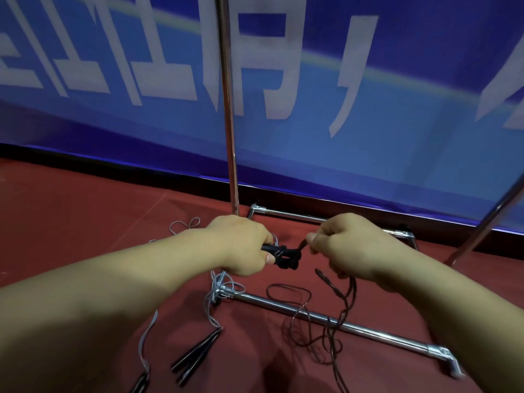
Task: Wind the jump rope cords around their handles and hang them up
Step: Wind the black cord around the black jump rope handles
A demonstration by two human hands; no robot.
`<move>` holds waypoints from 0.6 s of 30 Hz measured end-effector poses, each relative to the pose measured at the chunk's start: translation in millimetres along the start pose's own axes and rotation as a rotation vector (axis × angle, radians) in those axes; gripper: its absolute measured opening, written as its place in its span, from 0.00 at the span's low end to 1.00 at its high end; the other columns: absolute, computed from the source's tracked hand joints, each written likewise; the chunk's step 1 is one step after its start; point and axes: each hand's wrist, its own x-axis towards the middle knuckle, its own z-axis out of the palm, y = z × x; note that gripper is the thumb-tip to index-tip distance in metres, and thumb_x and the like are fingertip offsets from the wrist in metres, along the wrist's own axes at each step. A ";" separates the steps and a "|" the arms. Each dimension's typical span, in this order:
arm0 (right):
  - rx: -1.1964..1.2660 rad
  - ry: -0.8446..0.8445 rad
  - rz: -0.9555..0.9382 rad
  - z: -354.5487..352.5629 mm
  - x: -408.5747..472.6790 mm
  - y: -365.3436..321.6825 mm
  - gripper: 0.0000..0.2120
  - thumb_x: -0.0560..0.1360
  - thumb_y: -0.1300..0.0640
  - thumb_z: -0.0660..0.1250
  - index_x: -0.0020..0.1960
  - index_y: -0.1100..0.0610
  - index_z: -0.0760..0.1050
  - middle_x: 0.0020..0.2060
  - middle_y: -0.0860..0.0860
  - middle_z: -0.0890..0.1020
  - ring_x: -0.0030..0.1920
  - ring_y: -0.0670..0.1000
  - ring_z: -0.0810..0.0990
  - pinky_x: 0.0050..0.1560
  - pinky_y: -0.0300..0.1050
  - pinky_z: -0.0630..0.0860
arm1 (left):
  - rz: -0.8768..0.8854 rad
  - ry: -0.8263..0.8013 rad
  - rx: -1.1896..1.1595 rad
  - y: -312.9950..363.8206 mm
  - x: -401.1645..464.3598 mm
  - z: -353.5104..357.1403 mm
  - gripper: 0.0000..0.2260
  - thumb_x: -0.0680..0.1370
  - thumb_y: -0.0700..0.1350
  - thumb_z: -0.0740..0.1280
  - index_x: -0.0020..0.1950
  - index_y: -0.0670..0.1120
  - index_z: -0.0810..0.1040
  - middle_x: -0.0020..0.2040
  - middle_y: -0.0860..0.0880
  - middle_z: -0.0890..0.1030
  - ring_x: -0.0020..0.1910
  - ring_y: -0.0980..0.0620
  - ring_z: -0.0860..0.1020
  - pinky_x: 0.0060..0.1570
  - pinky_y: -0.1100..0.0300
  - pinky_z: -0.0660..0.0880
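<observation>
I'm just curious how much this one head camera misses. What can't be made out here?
- Handles: mostly hidden inside the left hand.
- Rack top: cut off by the upper edge, so no hanging spot shows.
- Brown cord in the right hand: its far end blurs away.

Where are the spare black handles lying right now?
Head view, lower left: the black handles lie on the red floor, below the left hand and left of the rack's near chrome bar.

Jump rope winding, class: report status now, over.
Left hand grips black handles. Right hand pinches dark cord, few turns wound. Grey rope tangled round rack base.
</observation>
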 end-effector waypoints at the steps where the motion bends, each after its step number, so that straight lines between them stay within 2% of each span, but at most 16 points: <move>1: -0.004 0.017 -0.004 -0.1 1.5 1.1 0.16 0.81 0.47 0.64 0.40 0.56 0.80 0.30 0.55 0.75 0.31 0.54 0.73 0.38 0.48 0.75 | 0.019 -0.007 -0.013 0.0 -0.7 0.9 0.07 0.82 0.57 0.62 0.51 0.56 0.76 0.40 0.56 0.77 0.46 0.48 0.76 0.43 0.57 0.70; 3: -0.022 0.073 -0.020 -0.9 3.8 5.9 0.17 0.81 0.47 0.62 0.41 0.56 0.81 0.30 0.54 0.75 0.32 0.53 0.74 0.37 0.47 0.75 | 0.062 -0.025 -0.065 3.3 -0.8 3.7 0.07 0.82 0.56 0.63 0.46 0.56 0.73 0.39 0.55 0.76 0.46 0.48 0.76 0.45 0.56 0.73; 7: -0.093 0.152 -0.071 -3.3 11.1 13.3 0.15 0.82 0.49 0.62 0.44 0.56 0.81 0.31 0.50 0.76 0.30 0.49 0.73 0.31 0.39 0.68 | 0.127 -0.053 -0.112 8.6 -1.9 2.9 0.06 0.82 0.54 0.65 0.48 0.54 0.75 0.39 0.54 0.77 0.45 0.50 0.77 0.45 0.57 0.73; 10: -0.115 0.130 -0.085 -2.1 15.8 17.6 0.11 0.81 0.52 0.65 0.43 0.53 0.82 0.31 0.45 0.78 0.32 0.43 0.73 0.32 0.36 0.66 | 0.201 -0.104 -0.188 17.0 -8.4 1.2 0.07 0.82 0.53 0.65 0.49 0.52 0.76 0.37 0.54 0.78 0.40 0.53 0.77 0.41 0.59 0.72; 12: 0.015 0.088 -0.069 -3.9 17.8 18.2 0.09 0.78 0.56 0.68 0.42 0.53 0.84 0.36 0.44 0.83 0.38 0.41 0.78 0.37 0.35 0.70 | 0.261 -0.132 -0.298 19.9 -14.4 -0.3 0.08 0.82 0.53 0.65 0.49 0.50 0.77 0.36 0.54 0.77 0.36 0.55 0.75 0.40 0.59 0.72; 14: 0.190 0.035 -0.044 -8.9 18.7 18.0 0.09 0.77 0.61 0.69 0.41 0.54 0.85 0.35 0.44 0.84 0.35 0.39 0.78 0.38 0.35 0.71 | 0.315 -0.150 -0.462 17.3 -22.7 -3.8 0.08 0.82 0.52 0.65 0.45 0.50 0.77 0.34 0.55 0.76 0.33 0.56 0.72 0.38 0.59 0.71; 16: 0.329 -0.020 -0.029 -13.2 19.3 18.3 0.13 0.77 0.65 0.67 0.38 0.54 0.85 0.32 0.44 0.83 0.34 0.43 0.75 0.39 0.40 0.69 | 0.353 -0.197 -0.726 12.1 -31.6 -6.2 0.10 0.81 0.51 0.65 0.40 0.53 0.76 0.32 0.55 0.73 0.30 0.54 0.69 0.34 0.59 0.68; 18: 0.431 -0.084 -0.020 -13.5 21.1 20.3 0.18 0.77 0.66 0.64 0.34 0.53 0.85 0.33 0.46 0.82 0.36 0.48 0.73 0.42 0.46 0.67 | 0.366 -0.254 -0.925 8.9 -37.2 -7.2 0.12 0.82 0.49 0.64 0.39 0.53 0.75 0.30 0.54 0.71 0.28 0.56 0.66 0.29 0.64 0.65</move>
